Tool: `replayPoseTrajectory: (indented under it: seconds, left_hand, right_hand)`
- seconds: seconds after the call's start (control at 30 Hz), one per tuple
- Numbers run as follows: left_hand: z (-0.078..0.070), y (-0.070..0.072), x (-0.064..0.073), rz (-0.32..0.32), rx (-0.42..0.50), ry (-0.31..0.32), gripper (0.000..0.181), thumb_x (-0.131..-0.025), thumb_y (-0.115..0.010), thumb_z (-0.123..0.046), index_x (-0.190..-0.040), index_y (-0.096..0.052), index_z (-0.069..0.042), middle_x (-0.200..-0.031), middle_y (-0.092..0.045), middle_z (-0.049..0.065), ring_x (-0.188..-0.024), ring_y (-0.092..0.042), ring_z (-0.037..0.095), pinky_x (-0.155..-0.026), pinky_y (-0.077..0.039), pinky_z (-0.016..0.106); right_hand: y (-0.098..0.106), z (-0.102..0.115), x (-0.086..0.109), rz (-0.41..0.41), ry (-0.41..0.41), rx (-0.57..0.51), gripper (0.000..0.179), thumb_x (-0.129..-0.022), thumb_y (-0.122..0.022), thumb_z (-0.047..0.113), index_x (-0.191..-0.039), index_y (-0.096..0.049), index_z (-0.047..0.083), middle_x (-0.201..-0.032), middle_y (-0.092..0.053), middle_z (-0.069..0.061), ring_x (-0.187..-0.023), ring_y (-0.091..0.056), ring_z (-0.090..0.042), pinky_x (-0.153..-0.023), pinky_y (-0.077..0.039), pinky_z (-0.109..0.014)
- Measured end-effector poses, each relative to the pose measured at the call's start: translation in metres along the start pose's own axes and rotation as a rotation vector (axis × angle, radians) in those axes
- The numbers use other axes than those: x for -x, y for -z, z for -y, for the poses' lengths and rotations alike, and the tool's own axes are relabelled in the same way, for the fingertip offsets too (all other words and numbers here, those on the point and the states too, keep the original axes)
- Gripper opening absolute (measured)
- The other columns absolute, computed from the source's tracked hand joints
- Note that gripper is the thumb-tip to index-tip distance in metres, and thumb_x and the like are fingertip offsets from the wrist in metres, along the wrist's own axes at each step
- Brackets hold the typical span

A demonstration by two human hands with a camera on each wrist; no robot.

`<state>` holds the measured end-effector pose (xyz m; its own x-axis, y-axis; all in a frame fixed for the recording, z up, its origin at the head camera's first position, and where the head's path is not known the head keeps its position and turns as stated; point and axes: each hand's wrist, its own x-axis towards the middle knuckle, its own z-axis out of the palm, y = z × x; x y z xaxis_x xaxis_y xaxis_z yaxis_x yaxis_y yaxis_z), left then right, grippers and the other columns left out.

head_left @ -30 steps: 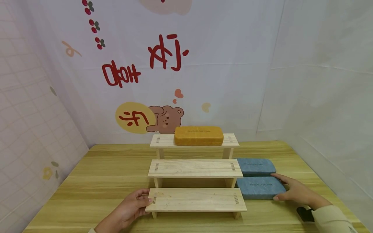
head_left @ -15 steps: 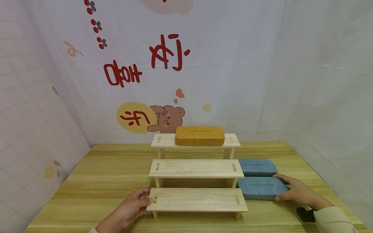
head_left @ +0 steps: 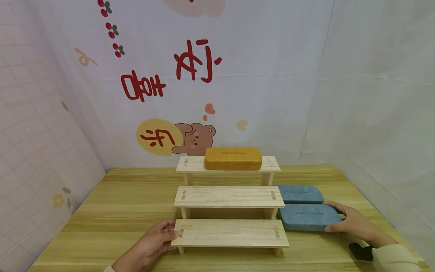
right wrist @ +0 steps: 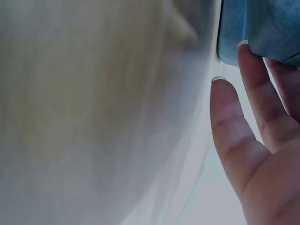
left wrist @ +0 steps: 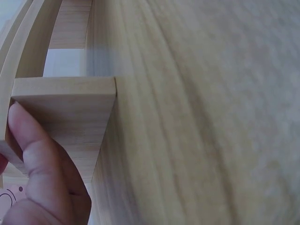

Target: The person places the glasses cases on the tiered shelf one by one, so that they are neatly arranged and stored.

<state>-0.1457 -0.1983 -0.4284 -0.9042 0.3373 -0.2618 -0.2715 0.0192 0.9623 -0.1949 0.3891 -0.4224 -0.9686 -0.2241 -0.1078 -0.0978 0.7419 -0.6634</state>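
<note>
A three-step wooden stand (head_left: 229, 233) sits mid-table, with a yellow glasses case (head_left: 233, 158) on its top step. My left hand (head_left: 157, 241) holds the left end of the lowest step; in the left wrist view its fingers (left wrist: 40, 154) press against the board beside the support. Right of the stand are two blue glasses cases. My right hand (head_left: 353, 224) grips the nearer blue glasses case (head_left: 309, 217) by its right end, thumb at the front corner and fingers behind. The farther blue glasses case (head_left: 300, 194) lies just behind it, partly hidden by the middle step.
The wooden table (head_left: 112, 211) runs up to a white printed cloth (head_left: 265, 75) at the back, with more cloth on both sides. A black object (head_left: 361, 251) shows beside my right sleeve (head_left: 395, 258).
The nearer blue glasses case has shifted right and slightly up in the head view, together with my right hand. My left hand, the stand and the yellow case keep their places.
</note>
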Motion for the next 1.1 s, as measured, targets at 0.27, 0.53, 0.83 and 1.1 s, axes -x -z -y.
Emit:
replayPoseTrajectory:
  seconds: [0.27, 0.53, 0.83, 1.1]
  left_hand:
    - [-0.001, 0.0, -0.001, 0.004, -0.01, -0.006, 0.063, -0.096, -0.058, -0.01, -0.137, -0.023, 0.022, -0.111, -0.06, 0.011, -0.092, -0.064, 0.017, -0.078, -0.051, 0.034]
    - [-0.001, -0.001, 0.0, 0.0, -0.007, -0.006, 0.062, -0.095, -0.058, -0.009, -0.136, -0.023, 0.022, -0.109, -0.06, 0.011, -0.091, -0.065, 0.017, -0.078, -0.051, 0.034]
    - [-0.001, 0.0, 0.001, 0.012, -0.006, -0.004, 0.065, -0.096, -0.059, -0.011, -0.137, -0.021, 0.023, -0.111, -0.06, 0.011, -0.092, -0.064, 0.016, -0.079, -0.051, 0.035]
    - [0.001, 0.001, -0.001, 0.012, -0.003, -0.004, 0.065, -0.096, -0.059, -0.01, -0.137, -0.02, 0.023, -0.113, -0.059, 0.012, -0.093, -0.064, 0.017, -0.079, -0.051, 0.035]
  right_hand:
    - [0.011, 0.001, 0.012, -0.041, 0.009, 0.029, 0.078, -0.085, -0.074, 0.024, -0.144, -0.034, -0.008, -0.139, -0.036, -0.04, -0.116, -0.049, -0.052, -0.072, -0.05, -0.035]
    - [0.024, 0.002, 0.02, -0.079, 0.038, 0.028, 0.08, -0.087, -0.072, 0.023, -0.146, -0.028, -0.009, -0.143, -0.026, -0.042, -0.118, -0.037, -0.065, -0.075, -0.051, -0.052]
    - [0.035, 0.01, 0.028, -0.129, 0.039, 0.033, 0.078, -0.089, -0.07, 0.023, -0.15, -0.026, 0.003, -0.143, -0.032, -0.036, -0.116, -0.045, -0.059, -0.072, -0.052, -0.04]
    - [0.044, 0.019, 0.031, -0.173, 0.057, 0.018, 0.079, -0.089, -0.071, 0.02, -0.153, -0.026, 0.009, -0.139, -0.042, -0.021, -0.109, -0.06, -0.027, -0.068, -0.051, -0.026]
